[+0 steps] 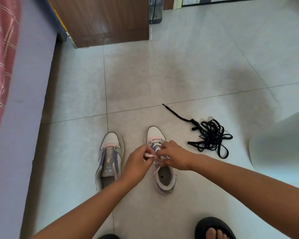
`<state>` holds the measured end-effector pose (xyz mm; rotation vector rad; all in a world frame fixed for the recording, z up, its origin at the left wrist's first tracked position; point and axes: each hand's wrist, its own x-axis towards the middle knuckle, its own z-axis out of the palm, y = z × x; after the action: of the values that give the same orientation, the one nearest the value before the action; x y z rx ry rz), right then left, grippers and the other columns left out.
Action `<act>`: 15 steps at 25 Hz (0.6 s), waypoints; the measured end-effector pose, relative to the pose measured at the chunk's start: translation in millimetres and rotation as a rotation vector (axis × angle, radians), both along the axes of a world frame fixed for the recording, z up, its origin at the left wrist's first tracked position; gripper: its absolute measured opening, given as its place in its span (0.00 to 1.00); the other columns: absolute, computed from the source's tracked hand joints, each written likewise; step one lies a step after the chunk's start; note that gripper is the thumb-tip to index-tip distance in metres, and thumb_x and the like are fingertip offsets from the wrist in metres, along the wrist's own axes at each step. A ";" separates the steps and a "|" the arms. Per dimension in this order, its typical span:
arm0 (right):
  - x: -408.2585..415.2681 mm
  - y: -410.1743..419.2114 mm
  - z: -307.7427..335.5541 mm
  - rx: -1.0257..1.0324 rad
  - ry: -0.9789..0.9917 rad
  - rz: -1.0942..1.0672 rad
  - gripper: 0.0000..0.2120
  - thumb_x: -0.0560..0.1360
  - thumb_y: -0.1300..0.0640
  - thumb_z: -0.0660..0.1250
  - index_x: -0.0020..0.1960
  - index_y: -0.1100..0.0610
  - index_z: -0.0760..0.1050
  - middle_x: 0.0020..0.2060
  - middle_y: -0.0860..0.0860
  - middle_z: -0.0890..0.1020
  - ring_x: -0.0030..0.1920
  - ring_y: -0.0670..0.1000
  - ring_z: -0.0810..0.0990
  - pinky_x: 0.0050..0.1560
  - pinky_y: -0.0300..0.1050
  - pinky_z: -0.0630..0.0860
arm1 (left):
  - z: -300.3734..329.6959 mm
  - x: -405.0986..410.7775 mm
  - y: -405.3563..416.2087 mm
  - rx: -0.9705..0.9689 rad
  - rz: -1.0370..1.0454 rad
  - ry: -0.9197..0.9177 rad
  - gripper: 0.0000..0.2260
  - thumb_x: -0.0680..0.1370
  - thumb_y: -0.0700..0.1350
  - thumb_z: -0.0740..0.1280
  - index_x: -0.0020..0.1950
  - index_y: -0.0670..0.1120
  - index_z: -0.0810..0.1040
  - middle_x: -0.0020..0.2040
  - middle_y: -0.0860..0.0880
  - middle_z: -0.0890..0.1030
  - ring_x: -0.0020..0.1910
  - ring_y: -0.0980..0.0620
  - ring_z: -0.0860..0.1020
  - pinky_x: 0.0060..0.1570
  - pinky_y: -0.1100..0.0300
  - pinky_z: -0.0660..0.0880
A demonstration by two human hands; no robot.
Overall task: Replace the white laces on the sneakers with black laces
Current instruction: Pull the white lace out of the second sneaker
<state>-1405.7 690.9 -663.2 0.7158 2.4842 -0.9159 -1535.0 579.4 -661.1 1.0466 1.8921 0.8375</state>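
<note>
Two white-and-purple sneakers stand side by side, toes away: the left sneaker (110,157) laceless, the right sneaker (160,163) holding its white lace (156,146), tangled black laces (210,135) just beside it.

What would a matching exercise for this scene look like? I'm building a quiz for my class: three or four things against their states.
Things:
1. left sneaker
2. right sneaker
3. black laces
4. left hand

States:
A. lying in a loose tangle on the floor
B. pinching a white lace
C. no lace in it
D. white lace in it

Pairs: 1-C, 2-D, 3-A, 4-B
</note>
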 end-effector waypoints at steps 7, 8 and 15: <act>11.9 -10.9 -5.0 -0.305 0.241 -0.491 0.05 0.72 0.58 0.71 0.41 0.54 0.75 0.39 0.46 0.73 0.39 0.43 0.72 0.43 0.35 0.69 | -8.3 -6.6 -1.1 -0.078 0.308 -0.334 0.08 0.77 0.35 0.66 0.43 0.46 0.71 0.39 0.47 0.82 0.34 0.54 0.79 0.37 0.60 0.75; 10.7 -12.0 -4.6 -0.344 0.259 -0.515 0.05 0.72 0.59 0.71 0.40 0.54 0.75 0.38 0.46 0.74 0.38 0.43 0.72 0.42 0.34 0.69 | -10.6 -5.0 -3.7 -0.097 0.295 -0.323 0.07 0.77 0.35 0.65 0.43 0.46 0.72 0.40 0.46 0.82 0.33 0.55 0.79 0.36 0.61 0.75; 9.0 2.6 12.8 -0.391 0.084 -0.280 0.10 0.78 0.64 0.61 0.56 0.62 0.79 0.42 0.44 0.73 0.46 0.45 0.73 0.44 0.24 0.66 | -4.2 -6.6 5.7 0.048 0.346 -0.430 0.07 0.78 0.34 0.64 0.41 0.45 0.74 0.39 0.47 0.82 0.37 0.53 0.80 0.38 0.60 0.77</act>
<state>-1396.7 693.6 -650.4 0.9125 2.2034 -1.5078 -1541.6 585.2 -665.2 0.5119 1.7039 1.2029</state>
